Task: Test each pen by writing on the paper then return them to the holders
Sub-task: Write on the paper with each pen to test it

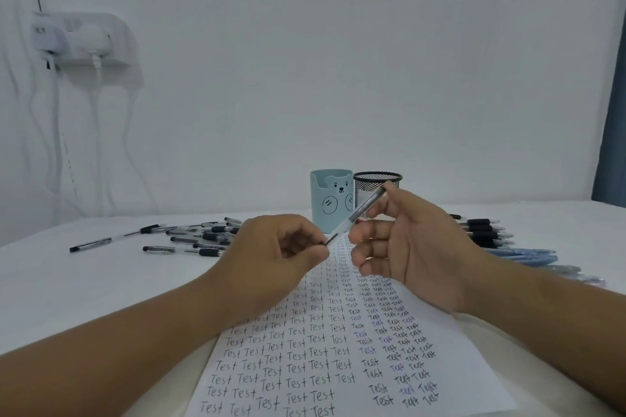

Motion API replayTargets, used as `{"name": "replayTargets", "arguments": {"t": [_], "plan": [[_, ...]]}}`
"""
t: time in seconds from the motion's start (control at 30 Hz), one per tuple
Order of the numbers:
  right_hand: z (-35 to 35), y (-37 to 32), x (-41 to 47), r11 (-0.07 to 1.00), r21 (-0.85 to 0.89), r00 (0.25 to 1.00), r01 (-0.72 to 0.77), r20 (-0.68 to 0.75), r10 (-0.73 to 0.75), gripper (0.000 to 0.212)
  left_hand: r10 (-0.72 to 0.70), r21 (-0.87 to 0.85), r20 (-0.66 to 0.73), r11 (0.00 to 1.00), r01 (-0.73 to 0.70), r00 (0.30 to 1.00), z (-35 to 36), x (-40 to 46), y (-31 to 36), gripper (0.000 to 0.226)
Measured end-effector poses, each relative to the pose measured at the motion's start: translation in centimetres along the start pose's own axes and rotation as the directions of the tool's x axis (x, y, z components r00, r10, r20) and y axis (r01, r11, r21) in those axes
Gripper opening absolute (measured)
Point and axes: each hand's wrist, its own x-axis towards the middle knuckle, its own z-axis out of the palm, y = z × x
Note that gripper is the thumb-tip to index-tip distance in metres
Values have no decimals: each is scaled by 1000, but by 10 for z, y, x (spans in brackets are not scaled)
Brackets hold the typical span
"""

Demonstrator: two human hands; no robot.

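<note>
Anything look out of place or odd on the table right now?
Nothing damaged or spilled. One pen lies apart from the left pile, towards the left table edge. The mesh holder looks empty.

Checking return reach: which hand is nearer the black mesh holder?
Right. The right hand is just in front of the mesh holder; the left hand is further left, before the blue bear holder.

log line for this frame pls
right hand: holds clear-barrelled pen | left hand: pinches its dark tip end | over written paper sheet
</note>
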Motion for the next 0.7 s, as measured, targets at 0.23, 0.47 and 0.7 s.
{"name": "replayTargets", "arguments": {"t": [0.23, 0.47, 0.7], "plan": [[10, 10, -6, 925, -365, 994, 106, 47, -96, 25, 142, 59, 38, 988, -144, 989, 4, -3, 8, 11], [-12, -12, -30, 950, -298, 987, -97, 92, 129, 22, -84, 209, 347, 978, 10, 934, -2, -6, 3, 58], [-24, -2, -55, 865, -501, 988, 16, 139, 63, 25, -170, 376, 517, 925, -44, 839, 0, -2, 3, 65]]}}
